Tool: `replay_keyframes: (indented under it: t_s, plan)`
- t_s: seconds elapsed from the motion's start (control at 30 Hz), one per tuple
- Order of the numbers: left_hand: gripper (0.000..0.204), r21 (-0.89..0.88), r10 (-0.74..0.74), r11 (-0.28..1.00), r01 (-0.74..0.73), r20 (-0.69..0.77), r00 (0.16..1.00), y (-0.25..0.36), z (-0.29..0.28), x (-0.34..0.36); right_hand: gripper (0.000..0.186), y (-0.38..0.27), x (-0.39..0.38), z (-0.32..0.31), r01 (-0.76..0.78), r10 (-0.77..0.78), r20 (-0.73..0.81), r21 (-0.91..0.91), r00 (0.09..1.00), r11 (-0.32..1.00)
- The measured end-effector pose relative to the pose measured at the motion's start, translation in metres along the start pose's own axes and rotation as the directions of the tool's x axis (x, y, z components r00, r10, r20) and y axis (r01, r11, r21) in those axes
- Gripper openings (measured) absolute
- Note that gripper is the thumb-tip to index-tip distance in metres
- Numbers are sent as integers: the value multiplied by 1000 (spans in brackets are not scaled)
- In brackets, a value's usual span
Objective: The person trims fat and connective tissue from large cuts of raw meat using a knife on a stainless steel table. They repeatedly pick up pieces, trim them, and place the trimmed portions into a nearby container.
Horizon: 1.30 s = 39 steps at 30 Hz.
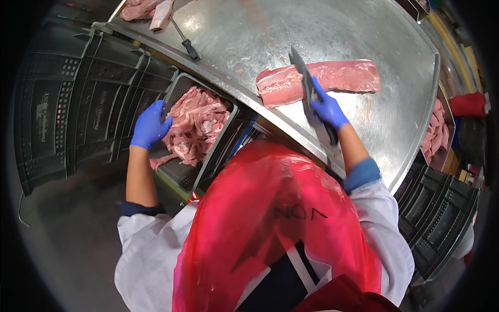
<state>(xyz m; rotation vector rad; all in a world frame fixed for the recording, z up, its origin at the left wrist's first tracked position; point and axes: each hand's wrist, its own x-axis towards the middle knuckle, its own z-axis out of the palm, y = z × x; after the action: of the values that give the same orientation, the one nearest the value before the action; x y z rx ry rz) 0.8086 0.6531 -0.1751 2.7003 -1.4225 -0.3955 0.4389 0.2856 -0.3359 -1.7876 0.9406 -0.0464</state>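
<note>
My left hand (150,125), in a blue glove, is beside the meat trimmings (195,125) heaped in a dark crate (235,112). Its thumb stands apart from the fingers, and I see nothing in its grasp. My right hand (328,108), gloved in blue too, is closed on a dark knife (306,86). The blade lies across a long slab of pink meat (345,75) on the metal table (364,122), pointing away from me. Whether the edge is in the meat or just over it, I cannot tell.
A sharpening steel (191,50) with a black handle lies near the table's raised edge, beside more meat (150,11). Dark crates (99,104) line the left, and another crate (436,218) stands at the right. Meat pieces (435,132) fill a container beyond the table's right edge.
</note>
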Motion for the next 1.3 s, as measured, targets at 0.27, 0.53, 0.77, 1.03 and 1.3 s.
replay_keyframes:
  t_s: [0.27,0.53,0.77,1.03,1.3]
  plan:
    - [35,-463,107,868,-179,-178,978,42,53,72,76,-16,-58,9,-108,107,66,13,992,994]
    - [49,-610,383,663,-434,-222,897,200,139,155,85,20,-176,-28,-112,120,-8,299,993,948]
    - [14,-671,339,677,-304,-83,937,227,199,199,80,19,-33,4,103,-17,-280,293,960,951]
    - [12,-792,234,582,-184,-54,971,208,191,201,80,-26,-14,43,-23,70,181,-248,981,968]
    - [9,-803,351,516,-298,-120,929,213,163,196,80,-18,15,54,121,-121,179,8,976,993]
